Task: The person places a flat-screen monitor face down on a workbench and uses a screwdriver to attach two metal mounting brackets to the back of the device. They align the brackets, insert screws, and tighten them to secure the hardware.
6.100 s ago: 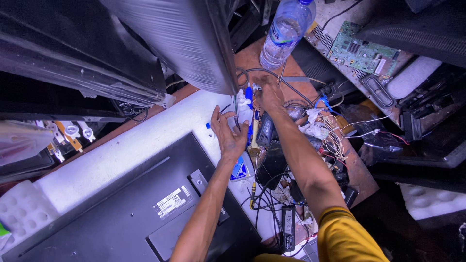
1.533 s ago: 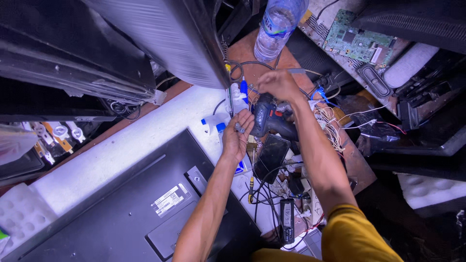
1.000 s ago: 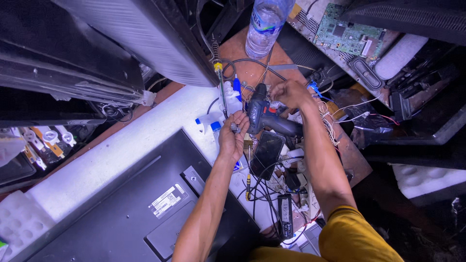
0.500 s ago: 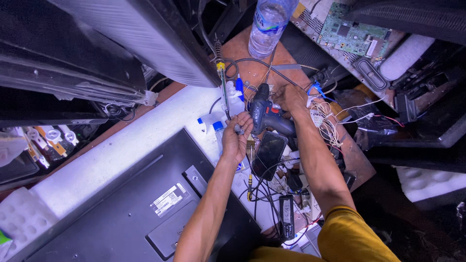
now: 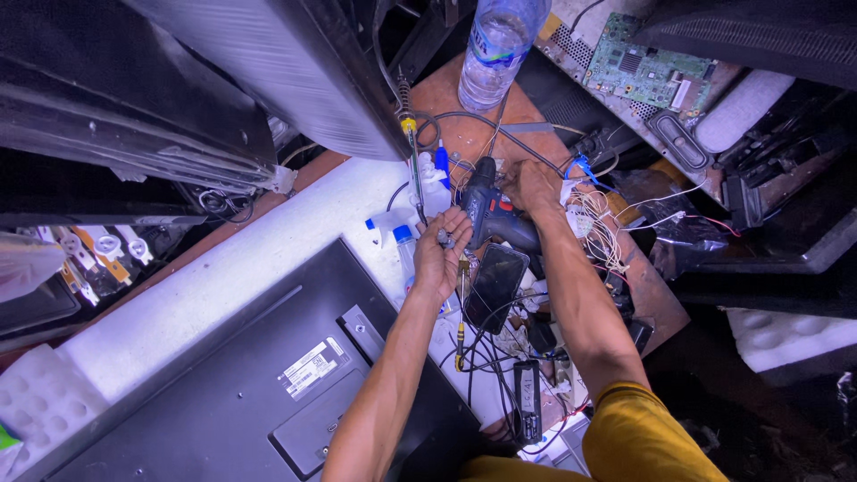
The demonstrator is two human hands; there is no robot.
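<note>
1. Nearest: one black flat-panel back lies face down on the bench, apart from both hands.
2. Left hand: fingers pinched on a small bit or screw at the tip of the one cordless drill; which it is cannot be told.
3. Right hand: rests beside the drill body, among wires; fingers curled, grasp unclear.
4. Judgement: seating the bit squarely while steadying the drill should prevent slipping.
5. One phone lies just below.
6. Farthest: one water bottle, one green circuit board.
</note>
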